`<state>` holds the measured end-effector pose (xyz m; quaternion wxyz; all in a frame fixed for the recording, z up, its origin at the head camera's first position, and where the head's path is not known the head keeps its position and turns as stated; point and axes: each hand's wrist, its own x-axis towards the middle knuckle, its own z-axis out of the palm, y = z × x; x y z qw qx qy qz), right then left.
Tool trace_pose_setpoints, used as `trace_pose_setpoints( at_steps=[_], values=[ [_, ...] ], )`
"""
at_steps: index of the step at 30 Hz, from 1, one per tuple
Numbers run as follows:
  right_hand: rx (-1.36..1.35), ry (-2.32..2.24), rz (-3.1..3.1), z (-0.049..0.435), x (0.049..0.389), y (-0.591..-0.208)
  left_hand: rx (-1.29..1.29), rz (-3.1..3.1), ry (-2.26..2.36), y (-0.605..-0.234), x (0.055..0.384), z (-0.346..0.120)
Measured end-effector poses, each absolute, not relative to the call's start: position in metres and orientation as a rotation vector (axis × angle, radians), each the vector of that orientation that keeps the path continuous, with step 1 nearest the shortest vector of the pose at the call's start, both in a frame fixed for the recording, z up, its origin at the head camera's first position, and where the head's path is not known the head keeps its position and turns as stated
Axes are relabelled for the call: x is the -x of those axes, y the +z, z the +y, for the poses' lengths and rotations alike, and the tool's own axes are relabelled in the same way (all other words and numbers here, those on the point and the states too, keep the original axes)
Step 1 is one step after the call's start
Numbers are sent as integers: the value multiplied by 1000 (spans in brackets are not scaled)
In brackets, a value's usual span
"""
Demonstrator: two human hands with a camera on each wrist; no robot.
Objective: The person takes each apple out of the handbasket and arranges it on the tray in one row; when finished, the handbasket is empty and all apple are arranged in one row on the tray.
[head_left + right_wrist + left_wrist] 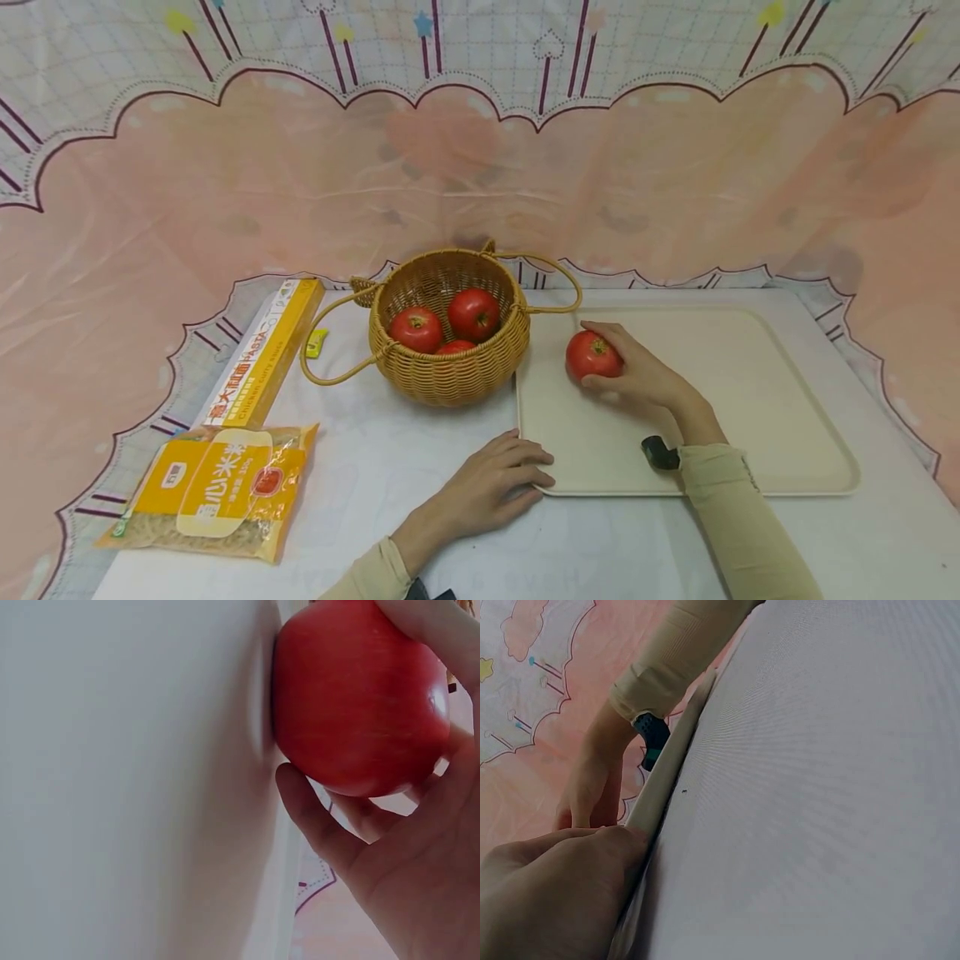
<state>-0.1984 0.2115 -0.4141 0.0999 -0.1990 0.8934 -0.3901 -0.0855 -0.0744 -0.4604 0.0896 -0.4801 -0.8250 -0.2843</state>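
My right hand (637,375) holds a red apple (594,356), thumb on one side and fingers on the other. In the right wrist view the apple (360,697) sits against the pale surface of the cream tray (720,375). My left hand (491,481) rests at the tray's near left corner, its fingertips over the rim. The left wrist view shows that hand (562,885) touching the tray's edge (667,765); its underside is hidden. A round wicker basket (450,379) stands left of the tray, with red apples (416,329) inside.
The basket's two loop handles (558,262) stick out sideways, the right one reaching the tray's far left corner. On the left lie a yellow pasta box (262,354), a bag of dry pasta (217,492) and a small yellow packet (317,342). A patterned cloth (480,183) hangs behind.
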Motion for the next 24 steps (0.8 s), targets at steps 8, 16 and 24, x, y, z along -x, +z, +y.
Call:
trace_pose_setpoints(
  at_steps=[8,16,24],
  values=[
    [561,-1171,2648,212,196,-413,1428,-2479,-832,-460,85,-74],
    [548,-1176,2644,212,197,-415,1429,-2479,-835,-461,86,-75],
    [633,-1311,2706,214,202,-409,1461,-2453,-787,-459,86,-74]
  ],
)
